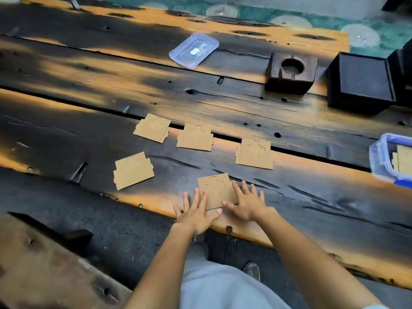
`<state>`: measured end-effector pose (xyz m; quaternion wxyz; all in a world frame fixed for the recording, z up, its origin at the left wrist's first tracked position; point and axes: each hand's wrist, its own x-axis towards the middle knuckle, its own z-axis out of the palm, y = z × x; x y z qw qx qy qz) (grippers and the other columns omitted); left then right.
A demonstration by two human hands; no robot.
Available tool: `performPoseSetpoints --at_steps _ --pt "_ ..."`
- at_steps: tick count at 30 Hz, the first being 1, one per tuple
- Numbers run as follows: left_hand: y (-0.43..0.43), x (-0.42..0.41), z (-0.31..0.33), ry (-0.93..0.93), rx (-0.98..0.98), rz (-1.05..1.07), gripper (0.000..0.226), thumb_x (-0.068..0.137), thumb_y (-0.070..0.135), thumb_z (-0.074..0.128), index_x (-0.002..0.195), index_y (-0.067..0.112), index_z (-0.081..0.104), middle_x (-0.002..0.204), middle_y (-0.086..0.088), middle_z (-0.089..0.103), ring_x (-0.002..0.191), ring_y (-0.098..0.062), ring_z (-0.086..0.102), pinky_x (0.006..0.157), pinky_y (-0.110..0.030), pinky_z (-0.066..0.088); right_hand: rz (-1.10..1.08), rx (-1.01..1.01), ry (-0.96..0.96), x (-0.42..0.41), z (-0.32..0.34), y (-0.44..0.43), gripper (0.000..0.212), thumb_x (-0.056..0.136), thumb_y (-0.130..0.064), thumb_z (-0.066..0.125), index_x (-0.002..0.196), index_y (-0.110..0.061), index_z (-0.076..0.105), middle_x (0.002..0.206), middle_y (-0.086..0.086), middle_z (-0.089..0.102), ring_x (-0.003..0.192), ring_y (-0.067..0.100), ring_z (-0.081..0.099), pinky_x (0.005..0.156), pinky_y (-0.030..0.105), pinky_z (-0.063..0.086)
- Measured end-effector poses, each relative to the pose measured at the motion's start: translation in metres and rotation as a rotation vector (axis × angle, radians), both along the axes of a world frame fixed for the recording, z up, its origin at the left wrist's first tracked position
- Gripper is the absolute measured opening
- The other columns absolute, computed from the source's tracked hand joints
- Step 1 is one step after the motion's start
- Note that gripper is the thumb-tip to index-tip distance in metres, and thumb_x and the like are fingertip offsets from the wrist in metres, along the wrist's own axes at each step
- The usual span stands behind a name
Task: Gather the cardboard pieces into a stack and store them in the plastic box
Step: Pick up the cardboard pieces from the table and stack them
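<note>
Several brown cardboard pieces lie on the dark wooden table. The nearest cardboard piece (215,188) sits by the front edge, with my left hand (196,211) flat on its left edge and my right hand (246,202) flat on its right edge, fingers spread. Other pieces lie at the left (133,170), the upper left (152,128), the middle (195,137) and the right (254,153). The clear plastic box (379,161) with a blue rim stands at the far right, cut off by the frame, with cardboard inside it.
The box's clear lid (194,50) lies at the back of the table. A dark wooden block with a round hole (291,72) and a black square box (361,82) stand at the back right. A wooden bench (44,264) sits lower left.
</note>
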<state>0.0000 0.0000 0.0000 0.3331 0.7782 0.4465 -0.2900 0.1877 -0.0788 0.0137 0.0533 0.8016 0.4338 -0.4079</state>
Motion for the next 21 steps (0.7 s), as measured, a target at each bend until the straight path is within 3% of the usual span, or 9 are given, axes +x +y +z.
performPoseSetpoints --at_steps 7,15,21 --pt "0.022 -0.006 -0.016 0.038 -0.048 -0.105 0.087 0.091 0.086 0.016 0.16 0.044 -0.016 0.173 0.008 -0.02 0.156 -0.032 -0.028 0.12 -0.069 -0.012 -0.054 -0.062 0.048 -0.028 -0.021 0.013 0.077 0.103 -0.062 0.031 0.164 -0.028 0.0 0.173 0.006 0.0 0.158 0.037 -0.003 0.124 0.06 0.0" --pt "0.061 -0.01 -0.027 0.048 -0.005 -0.265 0.085 0.092 0.084 0.013 0.16 0.045 -0.018 0.172 0.011 -0.022 0.155 -0.034 -0.029 0.12 -0.07 -0.014 -0.198 -0.066 0.052 -0.053 -0.038 0.017 0.081 0.1 -0.063 0.037 0.164 -0.026 0.004 0.173 0.007 0.006 0.157 0.039 0.002 0.124 0.058 0.008" --pt "0.079 -0.01 -0.032 0.014 0.017 -0.313 0.079 0.094 0.081 0.016 0.161 0.047 -0.01 0.174 0.014 -0.01 0.157 -0.035 -0.025 0.121 -0.07 -0.008 -0.239 -0.055 0.041 -0.055 -0.036 0.023 0.077 0.102 -0.057 0.039 0.163 -0.02 0.009 0.169 0.007 0.022 0.155 0.039 0.011 0.124 0.055 0.016"
